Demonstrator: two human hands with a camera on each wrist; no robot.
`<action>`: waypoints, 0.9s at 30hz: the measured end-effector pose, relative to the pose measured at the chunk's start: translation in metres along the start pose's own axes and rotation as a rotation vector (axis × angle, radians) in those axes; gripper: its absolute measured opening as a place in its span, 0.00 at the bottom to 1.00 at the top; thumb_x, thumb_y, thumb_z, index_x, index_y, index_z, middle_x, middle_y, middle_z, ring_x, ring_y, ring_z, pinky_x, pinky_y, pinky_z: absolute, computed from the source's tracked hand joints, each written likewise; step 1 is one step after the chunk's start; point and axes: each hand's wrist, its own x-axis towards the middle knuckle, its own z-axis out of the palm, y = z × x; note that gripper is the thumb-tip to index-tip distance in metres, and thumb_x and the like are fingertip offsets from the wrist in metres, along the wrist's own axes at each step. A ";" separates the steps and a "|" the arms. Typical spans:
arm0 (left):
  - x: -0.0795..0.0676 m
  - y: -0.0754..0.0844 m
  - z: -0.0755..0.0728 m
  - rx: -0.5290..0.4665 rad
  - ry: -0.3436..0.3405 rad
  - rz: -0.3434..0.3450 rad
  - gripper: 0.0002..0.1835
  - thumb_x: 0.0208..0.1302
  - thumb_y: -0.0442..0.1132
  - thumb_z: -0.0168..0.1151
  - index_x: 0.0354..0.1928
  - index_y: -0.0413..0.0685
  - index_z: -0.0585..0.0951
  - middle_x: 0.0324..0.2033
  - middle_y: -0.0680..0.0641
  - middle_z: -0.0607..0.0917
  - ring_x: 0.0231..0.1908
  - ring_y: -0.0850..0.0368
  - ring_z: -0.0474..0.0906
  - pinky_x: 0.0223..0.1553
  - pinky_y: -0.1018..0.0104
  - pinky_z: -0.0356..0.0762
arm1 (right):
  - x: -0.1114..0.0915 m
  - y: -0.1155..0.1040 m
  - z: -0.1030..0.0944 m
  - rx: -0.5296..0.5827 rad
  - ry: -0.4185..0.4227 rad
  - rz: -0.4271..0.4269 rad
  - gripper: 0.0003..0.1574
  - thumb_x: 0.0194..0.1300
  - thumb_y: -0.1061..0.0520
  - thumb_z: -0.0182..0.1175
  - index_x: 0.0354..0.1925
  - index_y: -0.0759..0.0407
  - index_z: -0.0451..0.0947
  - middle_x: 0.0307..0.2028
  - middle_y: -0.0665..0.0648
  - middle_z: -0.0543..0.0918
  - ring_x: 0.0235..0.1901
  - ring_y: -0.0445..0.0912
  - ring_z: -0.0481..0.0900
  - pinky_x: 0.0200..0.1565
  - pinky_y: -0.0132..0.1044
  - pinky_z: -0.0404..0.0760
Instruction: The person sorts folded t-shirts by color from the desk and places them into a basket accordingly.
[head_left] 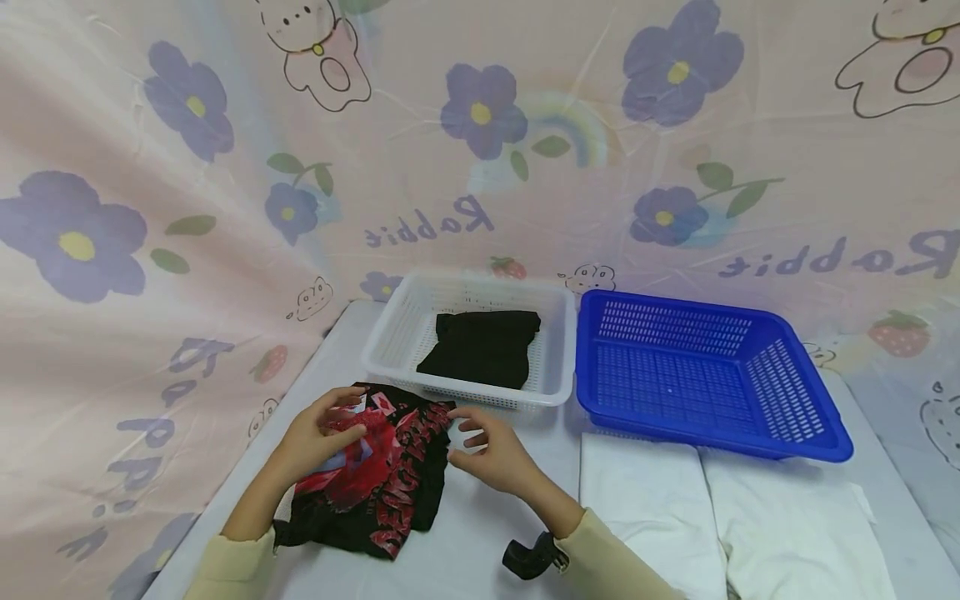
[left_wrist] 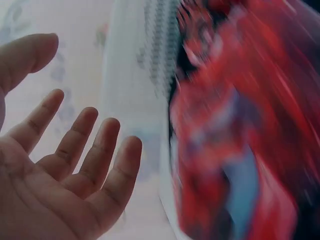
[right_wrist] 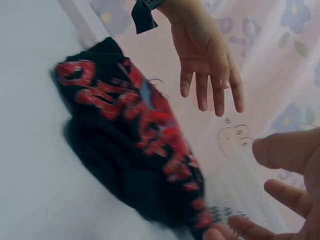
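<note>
So there's a black shirt [head_left: 420, 500] with a red print lying on the white worktop [head_left: 480, 533], right in front of a white basket [head_left: 401, 329]. Both hands are off-grip, fingers loosely bent: the left hand [head_left: 322, 437] is over the print's left side, the right hand [head_left: 487, 454] by the shirt's right edge.

From the head view you'd think the left one was on the fabric, but the right wrist view has it hanging clear of the shirt, fingers pointing down. The left wrist view backs that up: palm and spread fingers, with a gap before the blurry red print. Right hand's trickier: its fingertips overlap the shirt's end in its own view, so I can't tell if they're touching.

Only the head view gets the rest: black folded cloth [head_left: 483, 350] inside the white basket, a blue basket [head_left: 697, 434] just beside it, and two white folded cloths [head_left: 645, 492] in front of the blue one. The flowery curtain [head_left: 420, 175] shows up in the wrist views too.
</note>
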 end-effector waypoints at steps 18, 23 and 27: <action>-0.021 -0.067 -0.009 -0.004 -0.075 -0.303 0.41 0.60 0.49 0.67 0.71 0.49 0.59 0.65 0.30 0.64 0.57 0.29 0.71 0.50 0.42 0.77 | -0.005 0.028 0.049 0.054 -0.027 0.163 0.38 0.54 0.57 0.69 0.63 0.51 0.69 0.51 0.66 0.77 0.43 0.52 0.81 0.40 0.44 0.81; -0.026 -0.071 -0.004 -0.072 -0.100 -0.344 0.41 0.60 0.48 0.66 0.72 0.55 0.58 0.64 0.31 0.66 0.57 0.35 0.72 0.49 0.46 0.77 | 0.000 0.029 0.059 0.084 -0.035 0.154 0.39 0.53 0.58 0.69 0.63 0.49 0.69 0.52 0.65 0.76 0.43 0.50 0.80 0.41 0.40 0.82; -0.029 -0.071 0.001 -0.085 -0.102 -0.323 0.42 0.59 0.45 0.67 0.72 0.56 0.57 0.64 0.32 0.66 0.57 0.35 0.71 0.49 0.46 0.76 | 0.002 0.028 0.064 0.153 -0.053 0.150 0.41 0.52 0.61 0.70 0.63 0.49 0.68 0.50 0.63 0.76 0.41 0.47 0.81 0.39 0.35 0.82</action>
